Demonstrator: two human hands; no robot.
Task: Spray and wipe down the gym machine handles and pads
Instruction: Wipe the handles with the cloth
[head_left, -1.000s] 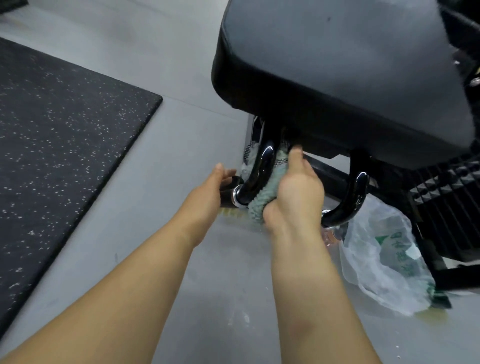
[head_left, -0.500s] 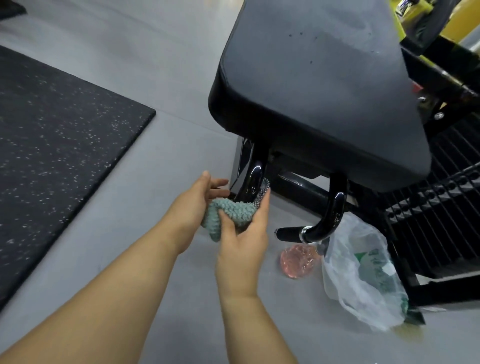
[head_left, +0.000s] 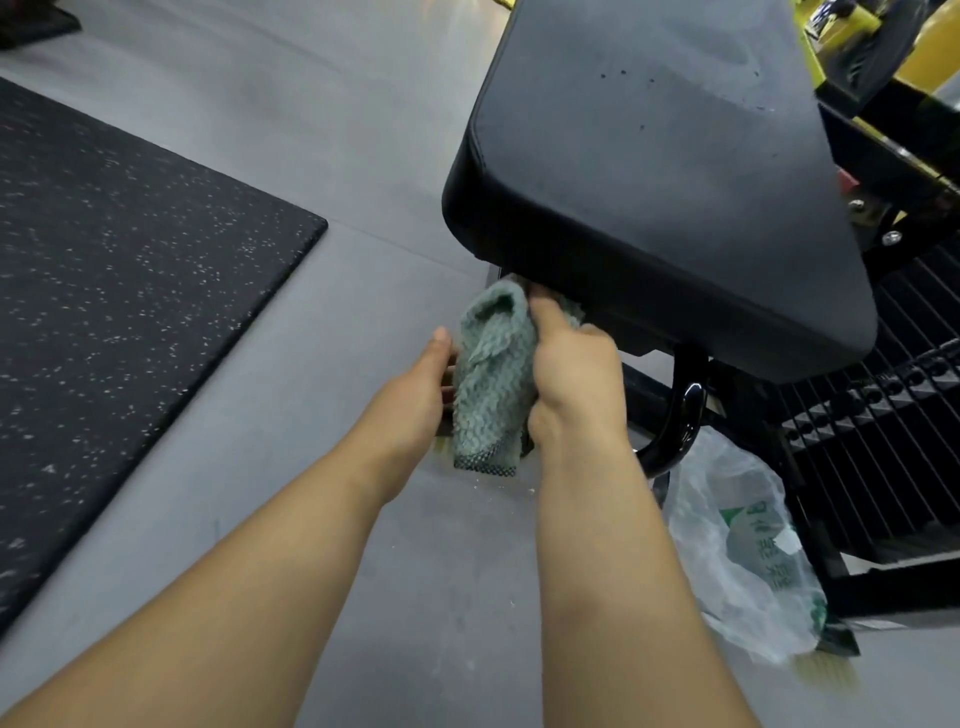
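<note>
A black padded seat (head_left: 649, 156) of the gym machine fills the upper right. Below its front edge, my right hand (head_left: 571, 379) grips a grey-green knitted cloth (head_left: 493, 384), which is wrapped round the machine's left curved handle and hides it. My left hand (head_left: 415, 384) is against the cloth's left edge, thumb up. Its fingers go behind the cloth, so I cannot tell what they hold. The right curved black handle (head_left: 683, 415) hangs bare under the seat.
A crumpled clear plastic bag (head_left: 748, 561) with green print lies on the grey floor under the right handle. A speckled black rubber mat (head_left: 130, 291) covers the floor at left. A black ribbed footplate (head_left: 883, 441) and yellow frame (head_left: 935, 57) stand at right.
My right hand has slid the cloth up the left handle to just under the seat's edge. My left hand has followed it upward. The view has moved closer, and the pink object is now hidden.
</note>
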